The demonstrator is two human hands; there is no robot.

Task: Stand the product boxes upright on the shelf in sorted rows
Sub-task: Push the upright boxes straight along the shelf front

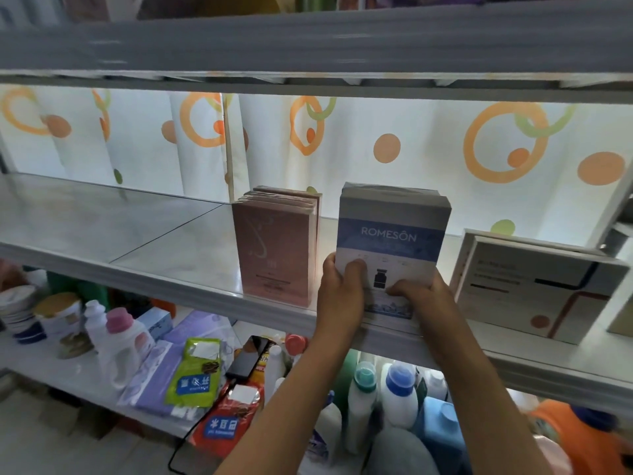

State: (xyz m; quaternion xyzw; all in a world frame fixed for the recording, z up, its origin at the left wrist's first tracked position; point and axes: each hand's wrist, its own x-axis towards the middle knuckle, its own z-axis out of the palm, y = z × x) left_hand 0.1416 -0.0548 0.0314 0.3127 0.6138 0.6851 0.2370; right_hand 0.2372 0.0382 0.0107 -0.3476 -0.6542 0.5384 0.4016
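The person holds a stack of blue-and-grey boxes (392, 241) upright at the front lip of the middle shelf (164, 245). The left hand (340, 296) wraps the lower left corner, thumb curled over the front face; the right hand (423, 296) clamps the lower right corner, fingers bent across the front. Gripping low at both corners probably keeps the several boxes squared together as one block — a hold higher up might let the bottoms splay. Whether the base already rests on the shelf cannot be told, as the hands hide it.

To the left, a row of pink boxes (277, 248) stands upright, close beside the blue stack with a narrow gap between. To the right, a white box (534, 286) leans back slightly, near the right hand. The slot between these neighbours is snug — sliding straight back looks safer than any sideways shift, which could knock the pink row. Behind the stack the shelf runs clear to the spotted curtain (387, 149), and the upper shelf (308, 49) sits well above the box tops. Far more bare surface lies to the left of the pink row.
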